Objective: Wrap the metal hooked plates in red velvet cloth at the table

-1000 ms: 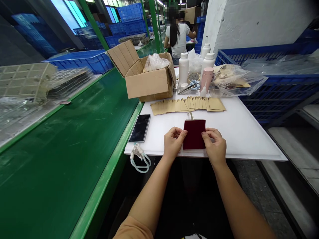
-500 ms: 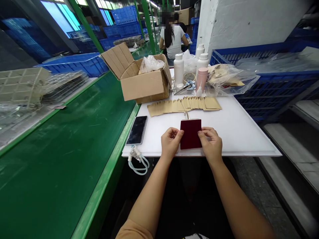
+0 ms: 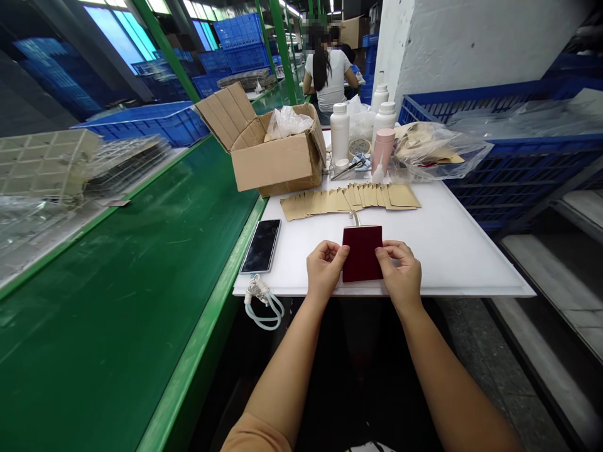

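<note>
A dark red square pad (image 3: 362, 251) lies flat near the front edge of the white table (image 3: 461, 251). My left hand (image 3: 325, 269) pinches its left edge and my right hand (image 3: 402, 271) pinches its right edge, fingers curled. A thin pale stick (image 3: 355, 218) pokes out from under the pad's far side. Just beyond it, a fanned row of tan paper envelopes (image 3: 348, 198) is spread across the table.
A phone (image 3: 261, 245) with a pale cord (image 3: 264, 304) lies at the table's left edge. Behind stand an open cardboard box (image 3: 277, 160), white bottles (image 3: 339, 132), a pink bottle (image 3: 382, 150) and a plastic bag (image 3: 438, 150). A green conveyor (image 3: 117, 282) runs left. Another person (image 3: 330, 69) works farther back.
Both hands stay on the red pad. Only the camera view has shifted slightly.
</note>
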`<state>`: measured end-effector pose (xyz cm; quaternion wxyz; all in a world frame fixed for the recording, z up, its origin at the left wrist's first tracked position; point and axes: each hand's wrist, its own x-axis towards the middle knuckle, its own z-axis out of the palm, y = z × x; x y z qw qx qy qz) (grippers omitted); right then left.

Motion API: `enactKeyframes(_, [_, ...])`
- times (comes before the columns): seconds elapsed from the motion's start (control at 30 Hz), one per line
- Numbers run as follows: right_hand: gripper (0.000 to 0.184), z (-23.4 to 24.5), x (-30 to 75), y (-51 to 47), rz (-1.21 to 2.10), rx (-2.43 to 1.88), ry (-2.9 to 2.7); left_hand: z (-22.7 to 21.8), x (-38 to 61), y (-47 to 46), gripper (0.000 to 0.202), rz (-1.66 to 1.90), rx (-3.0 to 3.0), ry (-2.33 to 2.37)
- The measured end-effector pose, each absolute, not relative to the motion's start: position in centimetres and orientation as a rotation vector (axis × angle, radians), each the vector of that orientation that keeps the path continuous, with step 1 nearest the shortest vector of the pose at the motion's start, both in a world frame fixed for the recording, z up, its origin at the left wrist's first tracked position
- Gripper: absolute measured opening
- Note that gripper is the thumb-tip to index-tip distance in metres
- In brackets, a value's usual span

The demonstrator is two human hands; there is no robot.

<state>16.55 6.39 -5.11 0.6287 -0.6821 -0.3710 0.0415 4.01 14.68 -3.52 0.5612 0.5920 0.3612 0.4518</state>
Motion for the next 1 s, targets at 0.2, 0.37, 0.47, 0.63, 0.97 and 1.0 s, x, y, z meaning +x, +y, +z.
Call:
enactKeyframes(0.2, [0.022,-5.1,16.5,6.4,0.105,-1.567,-0.842,-3.4,4.1,14.7,0.032,1.062,1.404,0.87])
enactKeyframes(0.37, [0.023,-5.1,16.6,6.4,0.097,-1.565,-0.841,-3.4,4.2,14.7,0.032,1.066,1.408,0.874])
enactKeyframes(0.47, [0.022,-5.2,16.6,6.5,0.1,-1.563,-0.842,-3.4,4.2,14.7,0.032,1.065,1.407,0.875])
enactKeyframes(0.63, [0.022,-5.2,16.5,6.5,0.104,-1.557,-0.838,-3.4,4.2,14.7,0.032,1.071,1.404,0.877])
enactKeyframes(0.97, [0.023,-5.0,16.6,6.6,0.119,-1.547,-0.82,-2.6,4.3,15.7,0.04,0.969,1.448,0.954])
enactKeyframes(1.0, [0.023,-5.0,16.6,6.7,0.124,-1.543,-0.816,-2.4,4.2,15.9,0.041,0.929,1.468,0.962])
